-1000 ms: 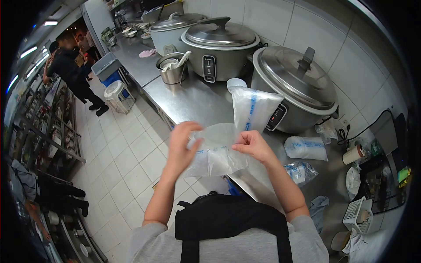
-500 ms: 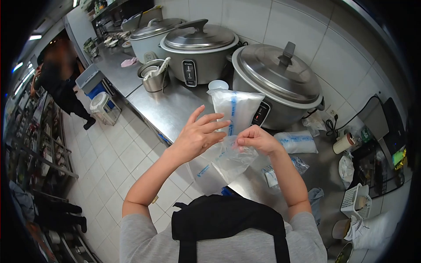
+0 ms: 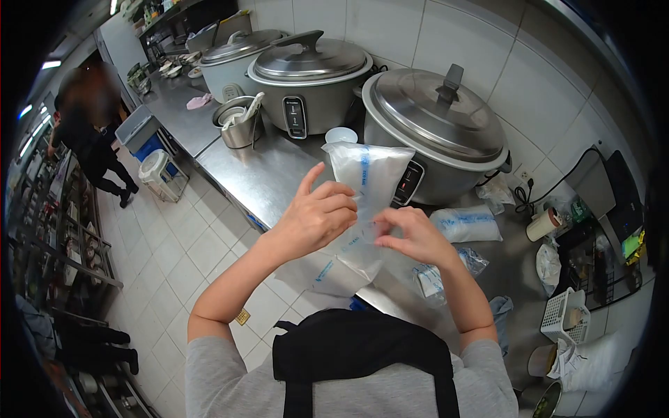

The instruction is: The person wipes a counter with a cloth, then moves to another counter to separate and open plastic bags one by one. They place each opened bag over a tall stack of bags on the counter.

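Observation:
My left hand (image 3: 317,217) holds a clear plastic bag (image 3: 331,273) with small blue print. Its index finger is raised while the other fingers bend toward the film; the thumb is mostly hidden. The bag hangs down over the counter's front edge. At the bag's upper right is my right hand (image 3: 417,237), thumb and forefinger a little apart beside the film; whether they touch it is hard to see. Just beyond both hands stands a pack of plastic bags (image 3: 380,174) with a blue printed stripe, close to the large rice cooker (image 3: 435,132).
Another rice cooker (image 3: 310,80) and a metal pot with utensils (image 3: 240,129) stand farther left on the steel counter (image 3: 233,164). A second bag pack (image 3: 467,224) lies at right, near a white basket (image 3: 566,317). A person (image 3: 90,139) stands in the aisle, left.
My right thumb and forefinger have parted from their pinch on the film. The bag, spread toward the right hand before, now hangs narrower and farther left. The person at left has shifted slightly.

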The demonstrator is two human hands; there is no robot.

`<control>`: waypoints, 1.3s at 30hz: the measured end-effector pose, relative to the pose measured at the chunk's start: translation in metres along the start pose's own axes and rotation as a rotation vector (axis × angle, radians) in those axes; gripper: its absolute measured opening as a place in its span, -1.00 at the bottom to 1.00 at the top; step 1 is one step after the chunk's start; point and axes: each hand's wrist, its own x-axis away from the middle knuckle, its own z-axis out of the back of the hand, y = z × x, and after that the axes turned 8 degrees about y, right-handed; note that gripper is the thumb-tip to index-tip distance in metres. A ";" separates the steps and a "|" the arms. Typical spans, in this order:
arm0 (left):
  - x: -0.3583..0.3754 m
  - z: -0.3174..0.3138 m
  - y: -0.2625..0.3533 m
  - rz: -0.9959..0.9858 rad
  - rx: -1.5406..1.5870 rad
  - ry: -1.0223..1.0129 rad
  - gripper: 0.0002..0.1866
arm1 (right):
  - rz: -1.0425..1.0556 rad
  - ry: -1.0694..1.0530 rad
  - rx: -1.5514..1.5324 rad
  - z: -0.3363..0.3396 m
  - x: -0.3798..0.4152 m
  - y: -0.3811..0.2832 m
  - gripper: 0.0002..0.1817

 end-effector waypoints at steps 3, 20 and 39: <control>-0.008 0.007 0.001 0.018 0.010 -0.013 -0.87 | -0.073 -0.153 -0.058 0.006 -0.003 0.007 -0.83; -0.048 -0.013 -0.054 0.717 1.303 0.023 -0.84 | -0.204 0.001 -1.269 0.063 -0.043 0.067 -0.84; -0.005 -0.110 -0.094 1.171 2.520 0.227 -0.73 | -0.987 0.195 -1.518 0.013 -0.077 0.122 -0.86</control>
